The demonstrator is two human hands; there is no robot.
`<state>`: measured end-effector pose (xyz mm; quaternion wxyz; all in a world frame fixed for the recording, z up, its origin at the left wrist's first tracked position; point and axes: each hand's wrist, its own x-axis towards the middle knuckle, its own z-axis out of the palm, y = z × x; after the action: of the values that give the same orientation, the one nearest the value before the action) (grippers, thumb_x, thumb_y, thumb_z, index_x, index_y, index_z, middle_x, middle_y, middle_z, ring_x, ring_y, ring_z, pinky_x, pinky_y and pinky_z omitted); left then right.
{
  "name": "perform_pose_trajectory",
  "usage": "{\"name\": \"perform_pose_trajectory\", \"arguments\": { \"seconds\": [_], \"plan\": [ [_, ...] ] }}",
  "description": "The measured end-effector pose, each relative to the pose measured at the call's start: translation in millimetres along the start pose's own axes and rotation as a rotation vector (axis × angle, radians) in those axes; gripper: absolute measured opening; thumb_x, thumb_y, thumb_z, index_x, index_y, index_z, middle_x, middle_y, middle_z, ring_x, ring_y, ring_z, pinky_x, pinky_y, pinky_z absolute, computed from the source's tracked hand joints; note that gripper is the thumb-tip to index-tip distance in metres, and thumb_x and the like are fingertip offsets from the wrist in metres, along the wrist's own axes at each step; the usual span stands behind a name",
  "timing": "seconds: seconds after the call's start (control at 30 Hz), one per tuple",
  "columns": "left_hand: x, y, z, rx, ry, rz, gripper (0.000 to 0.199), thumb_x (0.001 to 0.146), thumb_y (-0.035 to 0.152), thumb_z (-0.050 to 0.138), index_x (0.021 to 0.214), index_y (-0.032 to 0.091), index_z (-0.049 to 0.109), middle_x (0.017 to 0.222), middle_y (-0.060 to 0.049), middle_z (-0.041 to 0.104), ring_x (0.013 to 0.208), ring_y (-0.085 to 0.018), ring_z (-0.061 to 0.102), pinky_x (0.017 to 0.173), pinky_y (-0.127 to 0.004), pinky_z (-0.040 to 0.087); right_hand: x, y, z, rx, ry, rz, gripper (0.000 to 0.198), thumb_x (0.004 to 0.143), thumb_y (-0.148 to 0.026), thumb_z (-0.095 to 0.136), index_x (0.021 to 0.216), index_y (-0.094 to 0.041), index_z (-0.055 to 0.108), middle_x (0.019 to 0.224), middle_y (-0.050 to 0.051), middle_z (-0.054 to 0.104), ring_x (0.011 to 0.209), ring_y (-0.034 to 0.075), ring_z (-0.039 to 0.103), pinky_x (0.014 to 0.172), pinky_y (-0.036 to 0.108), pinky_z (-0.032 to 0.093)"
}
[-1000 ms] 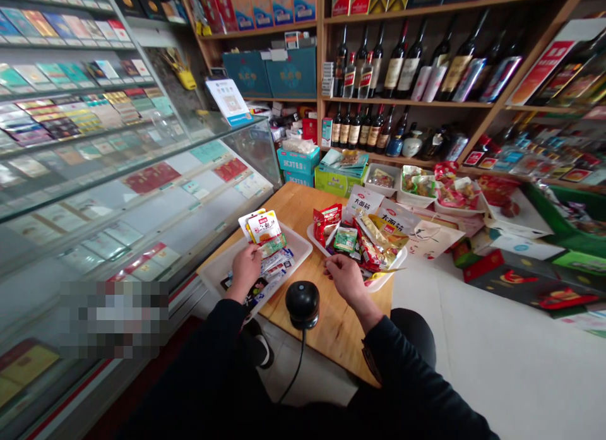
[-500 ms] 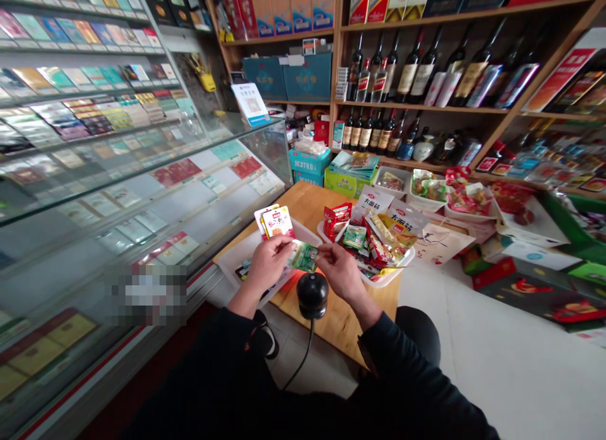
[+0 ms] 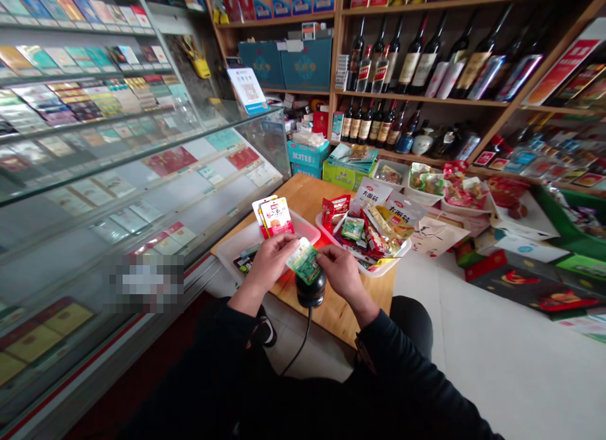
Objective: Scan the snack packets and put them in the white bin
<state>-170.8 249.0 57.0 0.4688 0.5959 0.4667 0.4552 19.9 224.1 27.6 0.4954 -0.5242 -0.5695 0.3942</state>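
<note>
Both my hands hold a small green snack packet [image 3: 304, 262] just above a round black barcode scanner [image 3: 310, 291] on a wooden table [image 3: 307, 200]. My left hand [image 3: 271, 261] pinches the packet's left edge and my right hand [image 3: 339, 273] pinches its right edge. A red glow shows on the table beside the scanner. A white tray [image 3: 234, 250] to the left holds several packets, with orange and white ones [image 3: 273, 216] standing upright. To the right, another white tray [image 3: 392, 255] is piled with snack packets.
A glass display counter [image 3: 142, 175] with cigarette packs runs along the left. Wooden shelves [image 3: 416, 102] with wine bottles stand behind. More trays and boxes of snacks [image 3: 445, 190] sit at the back right. The scanner's cable [image 3: 296, 351] hangs off the table's front edge.
My left hand lifted the green packet out of the left tray. My right hand came over and took its other edge. Both hands lowered it over the scanner.
</note>
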Motion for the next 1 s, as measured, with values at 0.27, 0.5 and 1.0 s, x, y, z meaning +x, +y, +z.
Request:
{"name": "perform_pose_trajectory", "arguments": {
  "seconds": [0.27,0.5,1.0],
  "plan": [
    [-9.1,-21.3,-3.0,-0.004,-0.084,-0.04,0.03,0.084,0.045,0.074,0.085,0.016,0.068,0.08,-0.004,0.069,0.074,-0.016,0.064,0.07,-0.028,0.051,4.7,2.6,0.6,0.116,0.078,0.082,0.025,0.085,-0.041,0.064,0.081,-0.017,0.067,0.061,-0.002,0.058,0.053,0.013,0.049,0.051,0.024,0.038],
    [-1.3,-36.0,-5.2,-0.019,-0.012,-0.101,0.031,0.087,0.049,0.069,0.092,0.018,0.068,0.082,-0.002,0.068,0.07,-0.016,0.061,0.064,-0.026,0.049,14.0,12.6,1.0,0.087,-0.017,0.047,0.026,0.087,-0.04,0.061,0.076,-0.018,0.065,0.061,-0.003,0.056,0.055,0.012,0.046,0.056,0.025,0.039],
    [29.6,-53.5,-4.9,0.466,0.005,0.126,0.024,0.097,0.037,0.051,0.084,0.02,0.062,0.076,0.0,0.063,0.071,-0.016,0.057,0.068,-0.027,0.043,45.8,45.3,2.5,-0.158,-0.026,-0.051,0.024,0.089,-0.031,0.051,0.073,-0.019,0.063,0.066,-0.001,0.059,0.064,0.015,0.051,0.063,0.026,0.038]
  ]
}}
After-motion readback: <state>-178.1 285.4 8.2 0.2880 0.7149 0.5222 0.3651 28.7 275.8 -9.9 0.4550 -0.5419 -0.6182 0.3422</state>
